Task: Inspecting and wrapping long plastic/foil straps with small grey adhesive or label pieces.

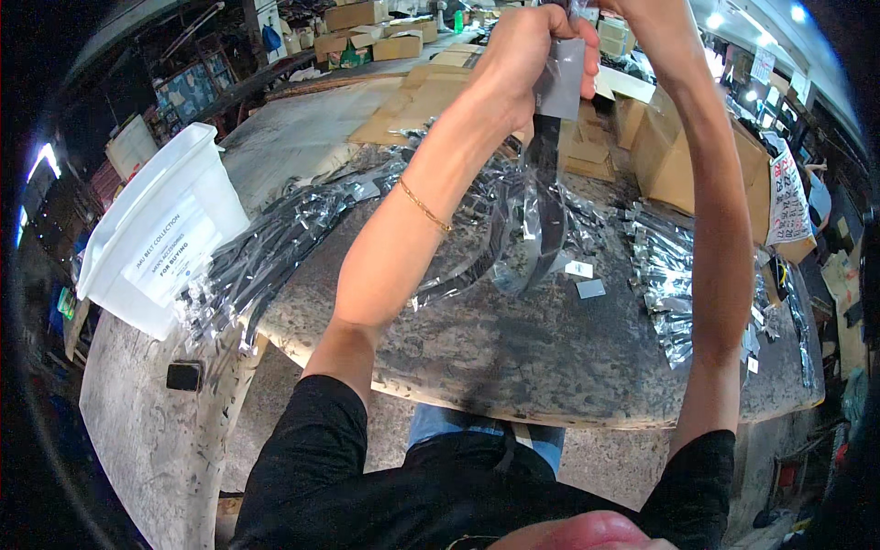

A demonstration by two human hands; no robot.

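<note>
My left hand (541,55), raised at the top of the view, is closed round a black belt (546,170) in a clear plastic sleeve. A grey tag (558,82) hangs beside its fingers, and the belt dangles in a loop toward the table. My right hand (637,7) is beside the belt's upper end; the top edge cuts off most of its fingers. Sleeved black belts (293,220) lie piled left of my left forearm. A fanned stack of sleeved belts (665,275) lies by my right forearm. Two small cards (590,289) rest below the hanging belt.
A white plastic bin (215,188) stands at the left, next to the belt pile. A phone (184,376) lies on the near left surface. The worn table (513,357) has a curved front edge before me. Cardboard boxes (674,160) stand at the right and far back.
</note>
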